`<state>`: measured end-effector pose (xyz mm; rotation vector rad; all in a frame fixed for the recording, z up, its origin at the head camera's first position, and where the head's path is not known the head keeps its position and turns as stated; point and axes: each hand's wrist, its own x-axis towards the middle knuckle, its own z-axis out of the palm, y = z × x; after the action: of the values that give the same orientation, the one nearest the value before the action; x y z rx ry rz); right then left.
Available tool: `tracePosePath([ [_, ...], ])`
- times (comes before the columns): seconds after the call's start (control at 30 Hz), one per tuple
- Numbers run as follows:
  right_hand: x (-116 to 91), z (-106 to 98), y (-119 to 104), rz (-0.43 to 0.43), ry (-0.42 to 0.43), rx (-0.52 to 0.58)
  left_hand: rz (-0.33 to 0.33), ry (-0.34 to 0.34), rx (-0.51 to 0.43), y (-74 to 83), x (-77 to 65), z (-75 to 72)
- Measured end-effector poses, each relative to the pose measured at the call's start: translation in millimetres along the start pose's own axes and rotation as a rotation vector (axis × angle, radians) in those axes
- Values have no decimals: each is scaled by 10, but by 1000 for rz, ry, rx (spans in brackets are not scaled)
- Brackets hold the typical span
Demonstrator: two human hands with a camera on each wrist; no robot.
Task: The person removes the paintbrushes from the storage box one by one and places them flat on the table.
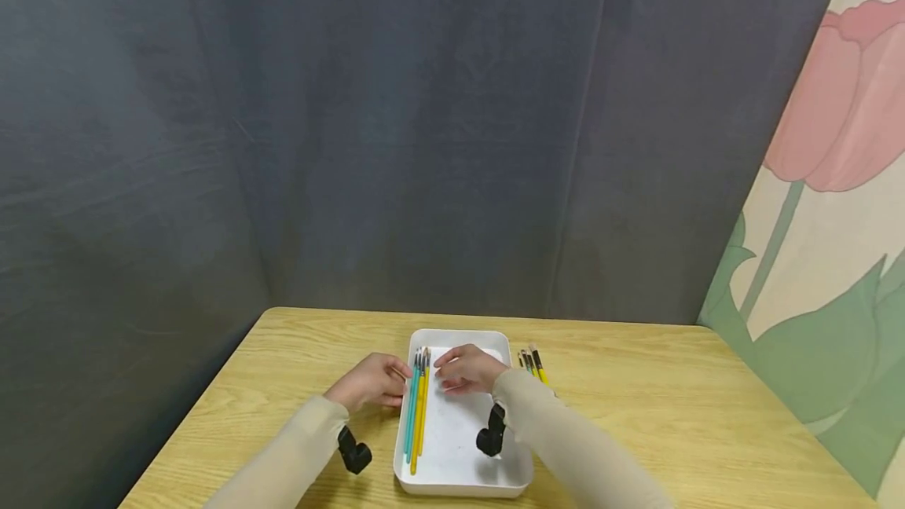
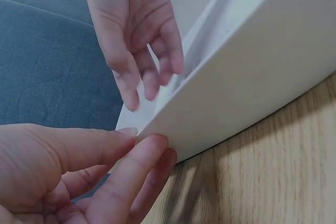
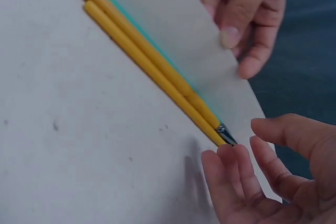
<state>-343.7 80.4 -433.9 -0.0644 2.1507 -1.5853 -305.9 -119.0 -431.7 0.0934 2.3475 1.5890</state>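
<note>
A white tray point(image 1: 459, 454) holds several long paintbrushes with yellow handles point(image 1: 417, 430) and teal handles point(image 1: 409, 419). They lie side by side along its left wall, bristle ends toward the back. At that wall, my left hand point(image 1: 375, 380) pinches the rim, its thumb point(image 2: 105, 148) on the inner side and its fingers against the outside. My right hand point(image 1: 470, 370) hovers inside the tray beside the brush tips, fingers loosely bent and apart. In the right wrist view its fingertips come close to a yellow brush point(image 3: 157, 74); whether they touch it is unclear.
Several more brushes point(image 1: 537, 364) lie on the wooden table point(image 1: 657, 415) just right of the tray, partly behind my right forearm. A dark curtain point(image 1: 424, 140) hangs behind the table, and a flower-painted wall point(image 1: 834, 258) stands at the right.
</note>
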Motion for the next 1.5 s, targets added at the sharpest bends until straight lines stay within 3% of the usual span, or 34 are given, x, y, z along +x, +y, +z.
tracePosePath([
  [0.43, 148, 237, 11, 37, 104, -162, 8, -23, -9, 2, 4, -30],
  [0.77, 135, 316, -6, 9, 118, -140, -16, 6, 9, 2, 15, -5],
  [1.03, 160, 374, -24, 14, 169, -201, -16, 4, 5, 5, 5, -7],
  [1.5, 213, 413, -31, -38, 191, -469, -3, 1, -30, -20, 21, -3],
])
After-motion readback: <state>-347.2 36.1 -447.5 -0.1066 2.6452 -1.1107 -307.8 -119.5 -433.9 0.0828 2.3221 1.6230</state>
